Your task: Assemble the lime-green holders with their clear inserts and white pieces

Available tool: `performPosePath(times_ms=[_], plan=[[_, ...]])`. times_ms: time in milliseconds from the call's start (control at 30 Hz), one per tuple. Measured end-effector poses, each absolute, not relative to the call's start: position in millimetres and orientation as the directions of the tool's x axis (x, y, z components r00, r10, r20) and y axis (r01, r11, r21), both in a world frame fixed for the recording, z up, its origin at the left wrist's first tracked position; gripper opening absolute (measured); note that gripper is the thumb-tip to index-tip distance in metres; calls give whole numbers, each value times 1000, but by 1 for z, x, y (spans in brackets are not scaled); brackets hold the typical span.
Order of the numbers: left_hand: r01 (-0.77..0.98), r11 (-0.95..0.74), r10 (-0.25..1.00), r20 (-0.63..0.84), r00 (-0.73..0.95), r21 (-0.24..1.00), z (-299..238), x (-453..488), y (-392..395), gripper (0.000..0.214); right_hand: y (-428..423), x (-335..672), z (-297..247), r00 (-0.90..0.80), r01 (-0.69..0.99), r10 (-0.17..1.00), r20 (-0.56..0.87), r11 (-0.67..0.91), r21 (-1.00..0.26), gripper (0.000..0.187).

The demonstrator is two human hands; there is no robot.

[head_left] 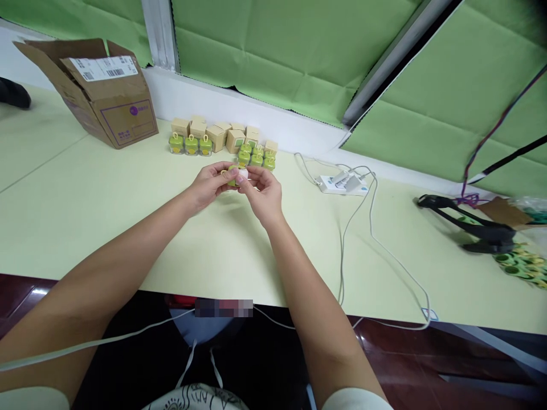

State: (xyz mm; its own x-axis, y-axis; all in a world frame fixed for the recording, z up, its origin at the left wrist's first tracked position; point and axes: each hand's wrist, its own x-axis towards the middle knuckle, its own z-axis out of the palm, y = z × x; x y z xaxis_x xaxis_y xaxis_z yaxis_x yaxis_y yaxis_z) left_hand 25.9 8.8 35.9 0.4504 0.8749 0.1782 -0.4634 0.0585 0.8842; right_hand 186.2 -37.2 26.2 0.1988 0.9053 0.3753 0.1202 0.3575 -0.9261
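Both my hands meet over the middle of the pale table [85, 205]. My left hand [209, 183] and my right hand [264, 191] pinch one small green and white item [237, 174] between their fingertips, just above the tabletop. Right behind it stands a cluster of small green items with yellow loops [256, 157]. Three more of them [191, 144] line up to the left, in front of a row of small tan boxes [216, 134].
An open cardboard carton [106, 91] lies at the back left. A white power strip [342, 183] with cables sits to the right. A black tool [470, 225] and more green pieces [521, 265] lie at the far right. Green paper covers the wall behind.
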Motion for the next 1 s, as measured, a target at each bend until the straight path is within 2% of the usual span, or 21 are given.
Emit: performPosePath(times_ms=[133,267,433,667,733,867,1000], plan=[[-447,56,878,169,447,893,33,22,14,57,-32,197,24,211,64,931,298,291,-955,71],[-442,44,889,167,427,896,29,21,19,60,-33,203,26,278,62,922,268,261,-963,60],[-359,-20,903,171,395,933,28,21,18,61,-38,193,27,182,54,937,299,294,-954,50],[-300,-117,897,230,377,947,26,25,15,62,-34,192,21,141,25,958,250,249,-968,38],[-328,-88,901,216,376,941,26,26,14,63,-35,192,20,136,96,944,302,291,-952,41],[-398,2,894,176,412,917,28,25,14,58,-40,192,22,63,349,880,471,422,-837,61],[-375,56,875,136,465,925,32,23,12,51,-42,198,25,-18,490,842,539,478,-729,55]])
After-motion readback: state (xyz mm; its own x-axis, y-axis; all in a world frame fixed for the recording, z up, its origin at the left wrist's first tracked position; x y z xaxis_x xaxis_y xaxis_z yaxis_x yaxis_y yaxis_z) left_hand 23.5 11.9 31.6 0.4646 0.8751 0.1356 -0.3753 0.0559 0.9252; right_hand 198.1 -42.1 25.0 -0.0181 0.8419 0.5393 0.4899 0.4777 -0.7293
